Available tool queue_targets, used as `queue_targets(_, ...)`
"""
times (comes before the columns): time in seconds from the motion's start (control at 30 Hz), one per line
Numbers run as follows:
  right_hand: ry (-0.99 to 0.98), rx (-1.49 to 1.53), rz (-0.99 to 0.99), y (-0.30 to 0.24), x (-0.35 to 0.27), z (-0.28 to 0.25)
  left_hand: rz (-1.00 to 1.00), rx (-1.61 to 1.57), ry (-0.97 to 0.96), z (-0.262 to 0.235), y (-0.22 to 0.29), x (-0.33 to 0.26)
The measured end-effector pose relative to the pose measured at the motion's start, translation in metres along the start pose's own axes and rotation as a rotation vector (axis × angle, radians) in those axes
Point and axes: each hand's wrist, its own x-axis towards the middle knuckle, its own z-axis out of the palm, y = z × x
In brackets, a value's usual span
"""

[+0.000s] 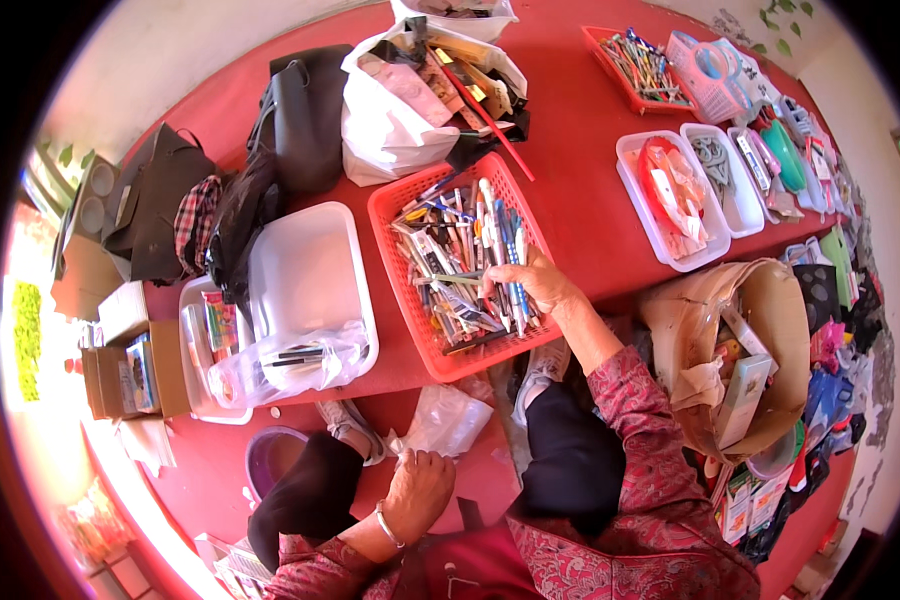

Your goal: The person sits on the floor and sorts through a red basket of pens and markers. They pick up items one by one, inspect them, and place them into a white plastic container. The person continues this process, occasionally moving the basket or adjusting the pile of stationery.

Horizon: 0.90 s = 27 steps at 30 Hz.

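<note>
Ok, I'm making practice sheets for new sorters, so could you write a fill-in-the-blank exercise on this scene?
1. The person's ____ hand is at the basket of pens.
2. The clear plastic bag between the shoes is nearest the ____ hand.
3. The person's trousers are coloured ____.

Missing words: right; left; black.

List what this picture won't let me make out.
All in the head view:
Red basket: pens cover its floor.
Right hand: its own back hides whether it grips anything.
Left hand: curled, so its back hides the palm.
Cardboard box: packages hide its bottom.
Rear white bag: cut off by the top edge.
</note>
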Motion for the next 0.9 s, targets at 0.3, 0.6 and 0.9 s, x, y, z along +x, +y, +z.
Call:
queue_targets(0.3,0.294,-0.125,-0.256,-0.065,0.015,0.038,-0.047,-0.050,0.057,0.009,0.008,-0.005)
queue_targets(0.6,0.275,0.174,0.131,-0.093,0.017,0.071,-0.250,-0.403,0.589,-0.060,-0.038,0.004)
queue_targets(0.9,0.124,0.159,-0.140,-0.106,-0.033,0.159,-0.389,-2.232,0.620,-0.066,-0.045,0.033)
